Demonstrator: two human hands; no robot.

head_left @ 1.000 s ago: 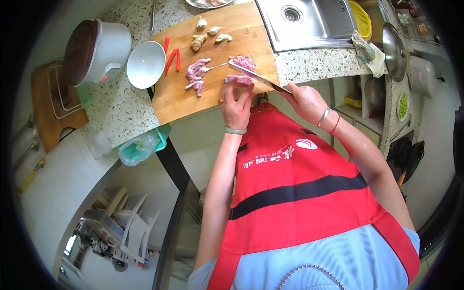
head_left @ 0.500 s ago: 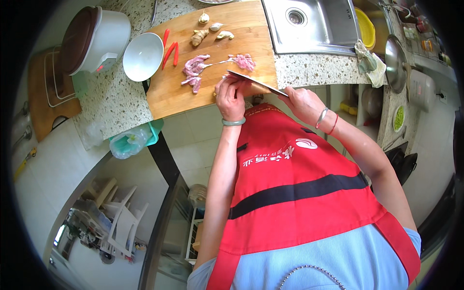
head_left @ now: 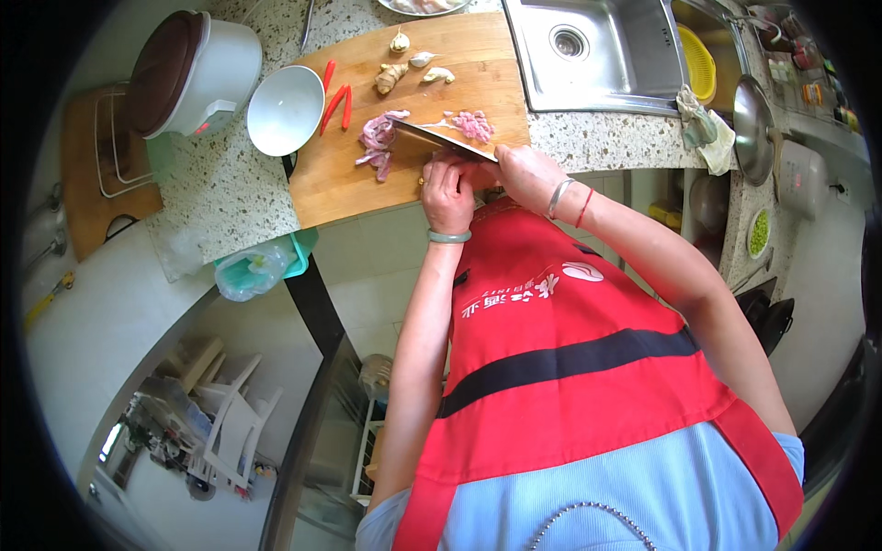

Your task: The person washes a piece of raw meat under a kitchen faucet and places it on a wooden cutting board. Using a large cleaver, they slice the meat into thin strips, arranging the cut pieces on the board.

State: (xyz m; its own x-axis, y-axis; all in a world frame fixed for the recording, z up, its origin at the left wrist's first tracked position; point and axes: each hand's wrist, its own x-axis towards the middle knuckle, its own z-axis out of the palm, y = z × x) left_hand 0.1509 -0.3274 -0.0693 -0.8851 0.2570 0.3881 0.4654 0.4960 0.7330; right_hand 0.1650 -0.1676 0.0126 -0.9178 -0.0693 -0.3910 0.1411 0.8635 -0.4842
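The fingers of the left hand (head_left: pixel 448 186) are curled and pressed together on a piece of pink meat at the near edge of the wooden cutting board (head_left: pixel 340 179), likely to keep it from sliding. The right hand (head_left: pixel 519 172) is wrapped tight round the handle of a big knife (head_left: pixel 441 140), whose blade lies slanted across the board just past the left knuckles. Both arms reach forward over the counter (head_left: pixel 216 197), wrists close together, with cut meat strips (head_left: pixel 377 145) lying further back.
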